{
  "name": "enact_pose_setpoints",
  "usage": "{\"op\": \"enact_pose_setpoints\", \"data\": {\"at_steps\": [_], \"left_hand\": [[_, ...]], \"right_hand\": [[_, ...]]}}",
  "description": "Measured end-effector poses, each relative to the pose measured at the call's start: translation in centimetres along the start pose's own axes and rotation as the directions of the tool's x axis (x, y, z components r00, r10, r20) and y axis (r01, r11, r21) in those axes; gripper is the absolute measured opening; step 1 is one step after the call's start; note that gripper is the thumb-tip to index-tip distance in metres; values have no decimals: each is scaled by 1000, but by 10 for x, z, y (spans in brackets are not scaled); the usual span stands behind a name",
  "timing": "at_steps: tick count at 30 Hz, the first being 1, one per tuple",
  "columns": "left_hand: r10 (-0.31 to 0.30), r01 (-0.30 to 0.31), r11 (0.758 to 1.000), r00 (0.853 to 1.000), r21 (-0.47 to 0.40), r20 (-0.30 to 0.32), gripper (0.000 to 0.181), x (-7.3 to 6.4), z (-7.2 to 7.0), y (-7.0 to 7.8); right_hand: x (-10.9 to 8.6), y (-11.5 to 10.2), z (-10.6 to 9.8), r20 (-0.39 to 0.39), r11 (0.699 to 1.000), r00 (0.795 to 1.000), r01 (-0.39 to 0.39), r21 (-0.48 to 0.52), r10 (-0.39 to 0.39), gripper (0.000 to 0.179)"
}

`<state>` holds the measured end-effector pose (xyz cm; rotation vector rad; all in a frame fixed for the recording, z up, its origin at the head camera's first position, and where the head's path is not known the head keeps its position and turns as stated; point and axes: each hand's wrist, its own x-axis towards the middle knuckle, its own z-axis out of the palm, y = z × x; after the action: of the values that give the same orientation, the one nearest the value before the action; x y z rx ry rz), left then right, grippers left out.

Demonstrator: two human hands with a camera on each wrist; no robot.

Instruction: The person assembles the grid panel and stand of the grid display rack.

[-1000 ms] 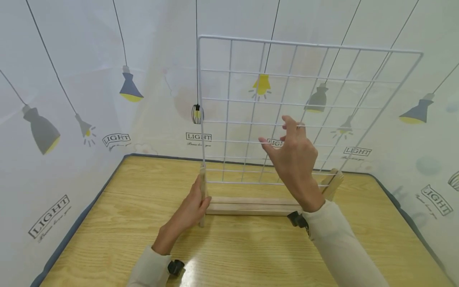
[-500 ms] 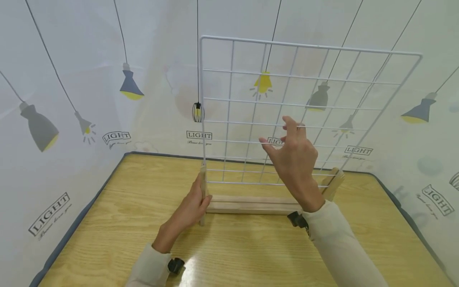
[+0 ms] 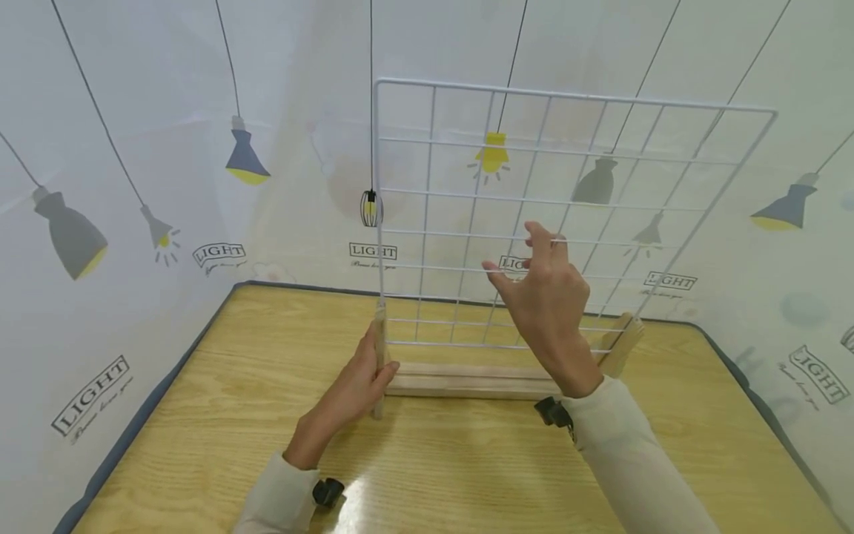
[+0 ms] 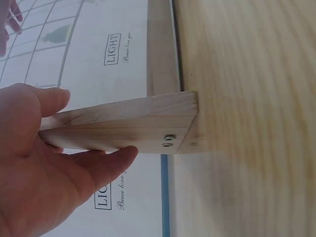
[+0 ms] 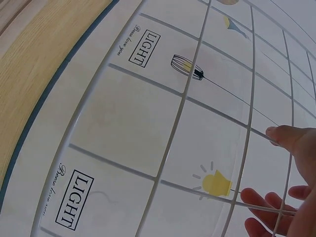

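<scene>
A white wire grid panel (image 3: 467, 196) stands leaning above a wooden stand, its lower corners at the stand's two side pieces. My left hand (image 3: 353, 382) grips the left wooden side piece (image 4: 133, 126), thumb on one face and fingers on the other; two screw heads show near its lower end. My right hand (image 3: 550, 311) holds the grid near its middle. In the right wrist view its fingers (image 5: 266, 212) pass behind the wires, and the thumb (image 5: 289, 136) lies at another wire. A wooden crossbar (image 3: 467, 382) joins the side pieces low down.
The right wooden side piece (image 3: 620, 345) stands beyond my right forearm. All this rests on a wood-grain table (image 3: 467, 467) with a dark edge strip. Behind it hangs a white backdrop (image 3: 300, 89) printed with lamps and "LIGHT" signs.
The grid's top edge has dropped slightly in the head view, and my right hand has sunk a little with it. My left hand keeps its grip on the side piece.
</scene>
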<state>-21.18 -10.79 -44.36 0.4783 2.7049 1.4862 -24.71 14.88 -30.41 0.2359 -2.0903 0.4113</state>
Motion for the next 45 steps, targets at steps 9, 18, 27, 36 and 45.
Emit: {"op": "enact_pose_setpoints", "data": {"at_steps": [9,18,27,36,45], "left_hand": [[196,-206,977,971,-62,-140,63,4,-24,27],[359,-478,862,812,-171,-460,30,45,-30,59],[326,-538,819,723,-199,-610,35,62,-8,60],[315,-537,830,675,-152,-667,36,63,-3,61],[293,-519,840,677,-156,-674,37,63,-1,61]], "right_hand": [[-1,1,1,8,1000,1000,1,3,-1,69],[0,-1,-1,12,1000,1000,1,8,-1,69],[-2,-1,-1,21,1000,1000,9,-1,-9,72],[-2,6,-10,138,998,989,53,21,-56,83],[-4,24,-27,160,982,981,83,168,-110,80]]}}
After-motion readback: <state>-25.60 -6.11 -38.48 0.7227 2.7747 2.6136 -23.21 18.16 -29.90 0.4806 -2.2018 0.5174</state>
